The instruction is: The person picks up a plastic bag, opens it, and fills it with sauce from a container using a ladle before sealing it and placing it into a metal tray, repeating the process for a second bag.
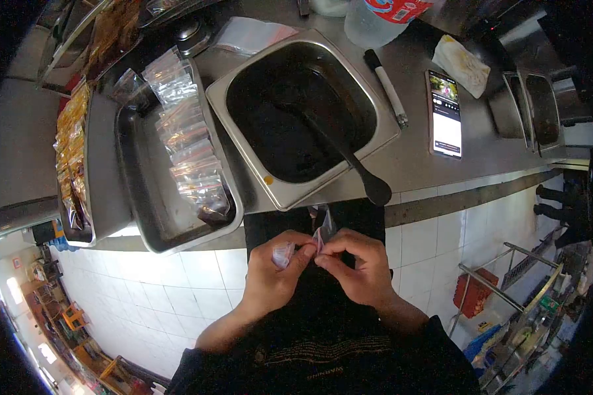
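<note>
Both hands meet in front of the body, just off the counter's front edge. My left hand (275,268) pinches the top of a small clear zip bag (323,226), and a bit of clear plastic (282,255) also shows in its fingers. On the other side of the bag, my right hand (359,264) pinches the same pinkish top edge between thumb and forefinger. Beyond the hands stands a square steel container (277,187) with dark contents and a black spoon (369,181) resting over its rim. Left of it, a steel tray (135,207) holds a row of filled zip bags (190,141).
A marker (387,90), a phone (445,115), a crumpled cloth (461,64) and a large bottle (375,23) stand or lie at the right. Flat plastic bags (254,35) lie behind the container. Another tray of packets (72,148) is far left.
</note>
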Demonstrator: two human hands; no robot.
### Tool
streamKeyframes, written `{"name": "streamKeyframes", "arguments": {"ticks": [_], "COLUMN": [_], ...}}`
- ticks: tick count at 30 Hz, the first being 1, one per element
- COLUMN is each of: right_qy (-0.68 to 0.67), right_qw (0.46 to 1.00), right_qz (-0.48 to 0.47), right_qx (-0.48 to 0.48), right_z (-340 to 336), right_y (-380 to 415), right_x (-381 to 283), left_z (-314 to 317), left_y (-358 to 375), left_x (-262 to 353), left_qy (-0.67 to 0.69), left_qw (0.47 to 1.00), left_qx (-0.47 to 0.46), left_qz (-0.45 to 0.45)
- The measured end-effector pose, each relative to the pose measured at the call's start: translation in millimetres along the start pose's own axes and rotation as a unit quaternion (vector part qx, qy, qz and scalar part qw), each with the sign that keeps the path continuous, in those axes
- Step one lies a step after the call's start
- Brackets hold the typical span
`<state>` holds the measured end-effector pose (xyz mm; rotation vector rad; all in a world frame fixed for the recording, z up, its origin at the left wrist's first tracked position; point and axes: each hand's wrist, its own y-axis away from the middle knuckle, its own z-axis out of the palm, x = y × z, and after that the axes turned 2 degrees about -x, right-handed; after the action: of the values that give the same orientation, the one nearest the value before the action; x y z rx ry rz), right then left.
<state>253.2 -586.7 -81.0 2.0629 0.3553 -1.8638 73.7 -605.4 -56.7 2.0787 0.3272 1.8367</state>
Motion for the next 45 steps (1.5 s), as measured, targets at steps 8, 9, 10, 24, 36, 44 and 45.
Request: {"name": "streamKeyframes", "arguments": {"ticks": [8, 9, 10, 24, 36, 44, 45], "right_qy": [-0.304, -0.327, -0.270, 0.177, 0.298, 0.029, 0.025], "right_qw": [0.948, 0.939, 0.959, 0.955, 0.937, 0.964, 0.965], "right_qz": [0.088, 0.104, 0.081, -0.121, -0.182, -0.104, -0.101], "right_qx": [-0.018, -0.011, 0.015, 0.205, 0.005, 0.242, 0.242], "right_z": [6, 7, 8, 4, -22, -22, -19], "right_y": [3, 4, 4, -7, 9, -17, -28], "right_x": [16, 16, 15, 6, -3, -34, -38], "left_z": [-4, -4, 0, 10, -17, -42, -42], "left_y": [-1, 0, 0, 2, 1, 23, 26], "left_x": [-7, -4, -5, -6, -15, 15, 11], "left_qy": [0.127, 0.129, 0.049, -0.426, 0.008, 0.107, 0.161], "left_qw": [0.987, 0.986, 0.998, 0.887, 0.996, 0.990, 0.983], "left_qx": [-0.032, -0.022, 0.023, 0.004, 0.018, -0.004, 0.017], "left_qz": [-0.087, -0.100, -0.031, 0.177, 0.091, 0.088, 0.092]}}
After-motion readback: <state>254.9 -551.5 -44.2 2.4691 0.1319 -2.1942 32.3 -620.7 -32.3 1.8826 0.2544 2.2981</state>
